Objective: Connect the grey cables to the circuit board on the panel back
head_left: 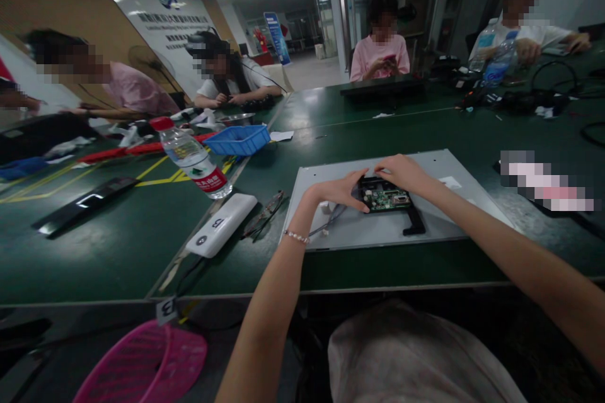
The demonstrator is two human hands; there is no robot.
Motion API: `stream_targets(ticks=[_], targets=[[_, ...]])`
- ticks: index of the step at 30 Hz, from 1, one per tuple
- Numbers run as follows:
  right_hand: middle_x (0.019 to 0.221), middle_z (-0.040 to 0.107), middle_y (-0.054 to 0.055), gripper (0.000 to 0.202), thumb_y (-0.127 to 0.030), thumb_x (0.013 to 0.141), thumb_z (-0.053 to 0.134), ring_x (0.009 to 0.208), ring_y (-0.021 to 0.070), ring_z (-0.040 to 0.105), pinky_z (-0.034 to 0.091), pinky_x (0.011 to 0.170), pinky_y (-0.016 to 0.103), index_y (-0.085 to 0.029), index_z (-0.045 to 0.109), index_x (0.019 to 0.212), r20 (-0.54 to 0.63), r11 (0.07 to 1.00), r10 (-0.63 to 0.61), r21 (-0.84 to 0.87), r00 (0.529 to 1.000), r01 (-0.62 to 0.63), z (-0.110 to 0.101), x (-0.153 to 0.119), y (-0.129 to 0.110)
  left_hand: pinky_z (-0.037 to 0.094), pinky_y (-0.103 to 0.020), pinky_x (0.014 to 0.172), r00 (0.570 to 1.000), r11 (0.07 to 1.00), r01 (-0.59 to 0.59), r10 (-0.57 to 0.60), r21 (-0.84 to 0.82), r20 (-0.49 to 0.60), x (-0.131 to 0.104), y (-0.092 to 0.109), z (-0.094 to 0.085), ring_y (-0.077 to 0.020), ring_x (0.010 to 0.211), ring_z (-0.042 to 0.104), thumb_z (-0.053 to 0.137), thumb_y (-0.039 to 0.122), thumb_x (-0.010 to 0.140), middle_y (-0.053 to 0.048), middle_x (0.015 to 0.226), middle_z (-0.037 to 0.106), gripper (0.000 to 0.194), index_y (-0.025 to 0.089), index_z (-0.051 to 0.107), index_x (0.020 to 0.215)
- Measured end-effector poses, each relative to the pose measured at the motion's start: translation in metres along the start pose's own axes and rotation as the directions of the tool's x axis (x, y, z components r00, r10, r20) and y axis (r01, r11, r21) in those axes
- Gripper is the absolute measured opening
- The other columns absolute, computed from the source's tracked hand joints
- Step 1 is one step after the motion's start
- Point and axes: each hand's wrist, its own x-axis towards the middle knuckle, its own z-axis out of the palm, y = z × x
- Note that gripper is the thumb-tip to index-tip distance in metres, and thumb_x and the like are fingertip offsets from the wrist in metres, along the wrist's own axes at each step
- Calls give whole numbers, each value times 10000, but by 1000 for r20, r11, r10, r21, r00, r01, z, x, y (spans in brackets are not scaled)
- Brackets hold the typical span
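A green circuit board (388, 201) in a black frame lies on a flat grey panel (444, 223) in front of me. My left hand (338, 194) grips the frame's left end, thumb at the near corner and fingers at the far corner. Bent over the far edge of the board is my right hand (401, 171), its fingertips drawn together; whatever they pinch is too small to make out. A black arm (416, 221) sticks out from the frame toward me. A thin grey cable (329, 220) with small white connectors runs beneath my left wrist.
Left of the panel lie eyeglasses (265, 214), a white power bank (222, 225) and an upright water bottle (193, 160). Farther back is a blue tray (240, 140). A pixelated object (546, 186) lies at right. A pink basket (182, 352) stands below the table edge. Several people sit around.
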Motion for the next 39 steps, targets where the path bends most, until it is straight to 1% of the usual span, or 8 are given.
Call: stream_targets(ticks=[4, 9, 14, 20, 23, 29, 33, 39], targets=[[981, 729, 54, 220, -244, 879, 524, 904, 221, 650, 454, 785, 307, -222, 716, 982, 26, 998, -54, 36, 998, 53, 4, 0, -2, 186, -385, 1157, 1000, 1000, -17, 17, -22, 10, 1, 0, 0, -284, 1421, 175, 717, 549, 623, -144, 1550, 154, 1124, 165, 110, 1487], [977, 729, 36, 210, -252, 879, 533, 917, 211, 646, 451, 814, 299, -228, 726, 959, 45, 995, -61, 79, 997, 58, 4, 0, 1, 197, -389, 1155, 1000, 999, -27, 27, -34, 2, 1, -1, 1, -286, 1417, 189, 724, 541, 619, -125, 1547, 183, 1107, 190, 130, 1485], [1005, 719, 67, 239, -267, 900, 506, 938, 230, 636, 452, 780, 308, -213, 723, 985, -54, 1000, -9, 24, 999, 10, 4, 0, 0, 190, -377, 1157, 999, 999, -39, 39, -28, 9, 1, 0, 0, -275, 1418, 189, 714, 525, 629, -111, 1549, 180, 1102, 195, 109, 1489], [1002, 715, 38, 200, -236, 879, 530, 940, 213, 632, 447, 821, 297, -231, 721, 938, 33, 988, -125, 97, 992, 121, 11, 2, 8, 179, -367, 1158, 1000, 1000, -2, 3, -12, 30, 1, -1, 0, -279, 1422, 172, 691, 576, 631, -129, 1553, 150, 1127, 168, 86, 1491], [1011, 709, 55, 209, -223, 880, 517, 945, 217, 628, 448, 830, 304, -211, 716, 942, 16, 987, -126, 105, 992, 123, 12, 1, 7, 175, -371, 1157, 999, 1000, -1, 2, -14, 32, 1, -2, 1, -280, 1421, 176, 691, 578, 632, -139, 1551, 150, 1136, 163, 75, 1491], [1019, 696, 73, 226, -190, 876, 496, 950, 211, 622, 448, 854, 309, -190, 705, 963, 26, 987, -121, 113, 992, 118, 7, -2, 1, 191, -364, 1151, 1000, 1000, -8, 8, -7, 24, 2, -4, 1, -281, 1418, 186, 698, 589, 622, -128, 1556, 141, 1138, 180, 85, 1490], [1015, 695, 71, 227, -191, 863, 507, 957, 216, 620, 452, 867, 322, -189, 700, 984, 25, 983, -121, 142, 992, 116, 6, -2, 3, 198, -367, 1150, 1000, 1000, 12, -11, -12, 21, 1, -3, 1, -292, 1416, 189, 702, 596, 621, -135, 1555, 137, 1145, 171, 91, 1491], [1063, 692, 99, 262, -211, 876, 486, 999, 245, 614, 455, 890, 368, -161, 685, 1041, 15, 980, -149, 137, 989, 146, 6, -4, 7, 177, -389, 1152, 999, 999, -24, 25, -28, 35, 1, -5, 0, -309, 1420, 162, 688, 601, 637, -154, 1556, 115, 1165, 144, 47, 1495]])
